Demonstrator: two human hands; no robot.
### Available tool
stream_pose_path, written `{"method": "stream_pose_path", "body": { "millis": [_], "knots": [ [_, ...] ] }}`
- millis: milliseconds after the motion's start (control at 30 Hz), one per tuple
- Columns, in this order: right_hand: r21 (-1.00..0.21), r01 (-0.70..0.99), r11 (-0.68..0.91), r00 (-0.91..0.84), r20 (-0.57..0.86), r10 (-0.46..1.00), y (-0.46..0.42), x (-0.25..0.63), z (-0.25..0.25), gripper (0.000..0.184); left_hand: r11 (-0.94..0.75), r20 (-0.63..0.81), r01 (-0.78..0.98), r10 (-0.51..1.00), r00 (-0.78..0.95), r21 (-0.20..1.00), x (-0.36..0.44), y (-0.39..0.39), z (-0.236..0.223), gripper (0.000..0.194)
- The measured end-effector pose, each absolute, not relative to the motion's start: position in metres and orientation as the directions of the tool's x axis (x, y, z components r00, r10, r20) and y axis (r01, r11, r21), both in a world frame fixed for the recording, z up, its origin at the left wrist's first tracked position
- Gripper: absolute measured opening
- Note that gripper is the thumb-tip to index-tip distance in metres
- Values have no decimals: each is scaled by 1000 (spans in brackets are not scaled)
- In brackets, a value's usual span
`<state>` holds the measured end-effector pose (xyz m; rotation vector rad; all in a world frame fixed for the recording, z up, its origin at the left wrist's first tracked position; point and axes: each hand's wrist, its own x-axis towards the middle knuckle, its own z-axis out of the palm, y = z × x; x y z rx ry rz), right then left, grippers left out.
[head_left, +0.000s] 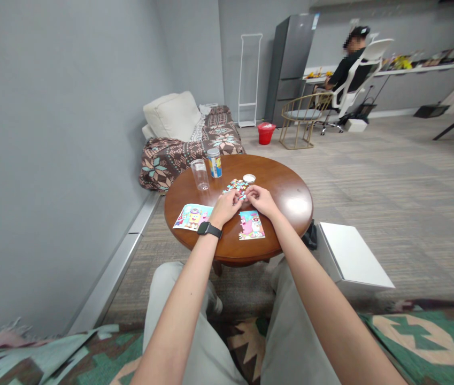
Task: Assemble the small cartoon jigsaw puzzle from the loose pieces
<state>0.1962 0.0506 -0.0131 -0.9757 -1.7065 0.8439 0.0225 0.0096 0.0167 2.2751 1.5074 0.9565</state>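
Observation:
Both my hands meet over a round wooden table [291, 203]. My left hand [227, 206], with a black watch on its wrist, has its fingers curled and pinched at a small puzzle piece. My right hand [259, 199] is closed the same way, its fingertips touching the left ones. Just beyond them lies a heap of loose puzzle pieces [235, 186]. A partly built puzzle picture [251, 224] lies under my right wrist, and a printed picture card [193, 216] lies left of my left hand.
A clear plastic cup [200, 174], a blue and yellow can [214, 162] and a white lid [249, 178] stand at the table's far side. A white box [351, 256] sits right of the table. A patterned sofa [194, 144] lies behind. A person [347, 64] sits at a far desk.

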Motion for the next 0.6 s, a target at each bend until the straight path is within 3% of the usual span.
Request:
{"method": "stream_pose_path", "body": {
  "millis": [333, 600],
  "knots": [
    [-859, 266, 437, -222, 387, 895, 50, 196, -12, 25, -436, 399, 724, 885, 239, 535, 23, 10, 16, 8],
    [-850, 275, 450, -164, 420, 893, 50, 195, -10, 17, -437, 410, 741, 881, 237, 509, 22, 9, 19, 8]
  ]
}}
